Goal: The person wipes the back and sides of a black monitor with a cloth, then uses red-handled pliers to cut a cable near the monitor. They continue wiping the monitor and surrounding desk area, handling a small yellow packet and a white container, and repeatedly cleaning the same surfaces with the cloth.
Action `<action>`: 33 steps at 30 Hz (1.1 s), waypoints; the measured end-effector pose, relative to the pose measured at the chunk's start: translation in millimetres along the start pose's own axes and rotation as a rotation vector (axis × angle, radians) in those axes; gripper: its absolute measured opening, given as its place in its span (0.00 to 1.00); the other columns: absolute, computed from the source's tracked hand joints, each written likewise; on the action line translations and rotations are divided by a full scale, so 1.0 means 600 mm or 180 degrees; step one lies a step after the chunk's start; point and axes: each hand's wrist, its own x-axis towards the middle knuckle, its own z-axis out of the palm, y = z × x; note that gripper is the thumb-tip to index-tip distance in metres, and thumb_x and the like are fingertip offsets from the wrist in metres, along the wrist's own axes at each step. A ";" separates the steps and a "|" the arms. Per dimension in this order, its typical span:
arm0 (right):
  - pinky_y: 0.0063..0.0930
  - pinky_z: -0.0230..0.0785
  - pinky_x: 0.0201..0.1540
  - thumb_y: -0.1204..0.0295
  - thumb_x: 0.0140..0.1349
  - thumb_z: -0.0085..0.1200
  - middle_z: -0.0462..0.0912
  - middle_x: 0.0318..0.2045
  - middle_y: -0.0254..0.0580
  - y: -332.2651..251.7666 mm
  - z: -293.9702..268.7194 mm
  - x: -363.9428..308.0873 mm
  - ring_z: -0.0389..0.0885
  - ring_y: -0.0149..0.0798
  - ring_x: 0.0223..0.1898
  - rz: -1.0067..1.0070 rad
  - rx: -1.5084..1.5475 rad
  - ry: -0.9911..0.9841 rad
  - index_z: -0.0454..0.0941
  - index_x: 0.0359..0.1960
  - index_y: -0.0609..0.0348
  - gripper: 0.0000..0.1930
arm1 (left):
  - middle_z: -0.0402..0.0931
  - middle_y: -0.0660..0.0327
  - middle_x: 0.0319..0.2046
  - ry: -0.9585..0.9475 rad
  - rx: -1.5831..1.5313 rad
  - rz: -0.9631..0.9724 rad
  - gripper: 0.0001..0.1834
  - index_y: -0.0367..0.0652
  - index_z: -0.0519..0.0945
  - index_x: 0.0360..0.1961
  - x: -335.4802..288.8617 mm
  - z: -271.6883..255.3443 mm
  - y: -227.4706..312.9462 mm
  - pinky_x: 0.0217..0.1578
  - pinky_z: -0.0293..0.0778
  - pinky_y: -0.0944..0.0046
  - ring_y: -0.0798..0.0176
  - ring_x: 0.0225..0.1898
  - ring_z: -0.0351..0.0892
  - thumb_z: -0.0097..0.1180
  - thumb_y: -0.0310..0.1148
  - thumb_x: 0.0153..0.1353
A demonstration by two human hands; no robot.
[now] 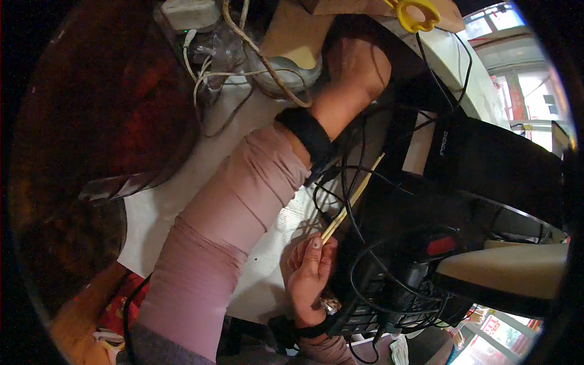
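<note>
My right hand, low in the middle, is closed round a pair of pale wooden chopsticks. Thumb uppermost, it grips their lower ends, and the sticks slant up and to the right past black cables. From the lower left, my left arm in a pink sleeve stretches across the picture. At its end, my left hand reaches into a dark space by a white tabletop edge; its fingers are hidden, so any hold cannot be made out. A clear plastic container with a tan piece of board above it lies just left of that hand.
Loose black cables run beside the chopsticks over dark equipment. A black box-shaped device stands at the right, with a rounded beige seat below it. White cords and a white adapter lie upper left. A yellow-handled tool sits at the top.
</note>
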 end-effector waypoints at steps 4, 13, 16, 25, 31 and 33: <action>0.17 0.46 0.17 0.68 0.70 0.40 0.59 0.17 0.27 0.005 -0.004 0.002 0.54 0.22 0.16 -0.0041 -0.0106 -0.0065 0.62 0.33 0.50 0.06 | 0.78 0.45 0.33 0.1194 0.0123 0.0990 0.11 0.38 0.81 0.27 0.038 0.028 -0.013 0.40 0.74 0.52 0.42 0.37 0.77 0.50 0.28 0.44; 0.16 0.50 0.20 0.69 0.70 0.40 0.61 0.20 0.26 -0.002 0.000 -0.002 0.57 0.21 0.19 -0.0129 -0.0485 -0.0044 0.62 0.33 0.52 0.06 | 0.79 0.47 0.35 0.0790 0.0768 0.1075 0.11 0.39 0.82 0.29 0.050 0.051 -0.034 0.40 0.74 0.52 0.44 0.38 0.78 0.50 0.30 0.46; 0.16 0.56 0.30 0.70 0.70 0.40 0.63 0.24 0.27 -0.008 0.005 -0.008 0.60 0.22 0.26 -0.0118 -0.0463 0.0120 0.63 0.34 0.54 0.06 | 0.79 0.47 0.35 0.0563 0.0931 0.1091 0.11 0.39 0.82 0.30 0.054 0.049 -0.030 0.39 0.74 0.52 0.44 0.38 0.78 0.50 0.30 0.47; 0.19 0.62 0.47 0.66 0.71 0.41 0.71 0.39 0.34 -0.012 0.005 -0.013 0.67 0.29 0.41 -0.0073 -0.0952 0.0265 0.68 0.47 0.63 0.13 | 0.80 0.49 0.35 -0.0141 0.1398 0.1269 0.12 0.40 0.83 0.31 0.047 0.048 -0.013 0.38 0.74 0.52 0.46 0.37 0.79 0.51 0.31 0.48; 0.16 0.47 0.18 0.68 0.70 0.42 0.62 0.20 0.26 0.004 0.010 0.001 0.55 0.20 0.17 -0.0080 -0.0066 0.0145 0.63 0.34 0.51 0.06 | 0.80 0.50 0.36 -0.0316 0.1528 0.1487 0.12 0.41 0.83 0.32 0.037 0.040 -0.016 0.38 0.74 0.51 0.47 0.37 0.79 0.51 0.32 0.50; 0.17 0.46 0.17 0.68 0.70 0.42 0.61 0.19 0.26 0.011 0.008 0.006 0.55 0.21 0.16 -0.0181 -0.0208 0.0157 0.62 0.34 0.50 0.05 | 0.80 0.50 0.36 -0.0130 0.1520 0.1610 0.12 0.41 0.83 0.33 0.036 0.032 -0.023 0.38 0.74 0.51 0.47 0.37 0.79 0.51 0.32 0.50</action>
